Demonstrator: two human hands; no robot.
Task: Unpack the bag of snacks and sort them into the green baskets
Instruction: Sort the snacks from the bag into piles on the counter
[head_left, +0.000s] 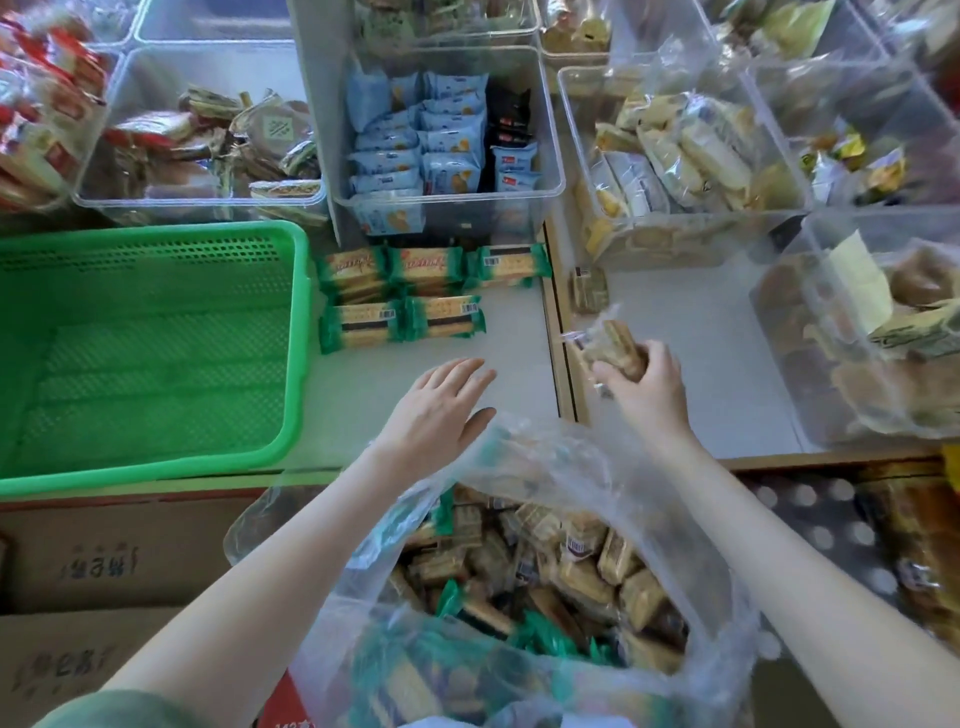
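- Desk (519, 332): white top, under and ahead of both hands; a wooden strip runs front to back across it, between the two hands
- Bag (571, 467): clear plastic, mouth open, below both forearms and nearer the person than the hands; holds mixed snack packs (587, 577), some brown, some in green wrap; its upper film comes up to the left thumb, contact cannot be told
- Green basket (156, 364): perforated plastic, on the desk, to the left of the left hand and apart from it
- Clear bins (545, 114): row at the far side of the desk, well beyond both hands, stocked with assorted wrapped snacks
- Cardboard boxes (104, 561): printed, low on the left, beneath the left forearm
- Green-wrapped packs (405, 296): several in two rows on the desk, just right of the basket, ahead of the left hand
- Left hand (441, 410): palm down over the desk, fingers straight and spread, holding nothing
- Right hand (644, 384): fingers curled round a brown pack (615, 340) in clear wrap, held above the desk past the wooden strip
- Lone pack (588, 289): small, brown, on the desk just beyond the right hand, apart from it
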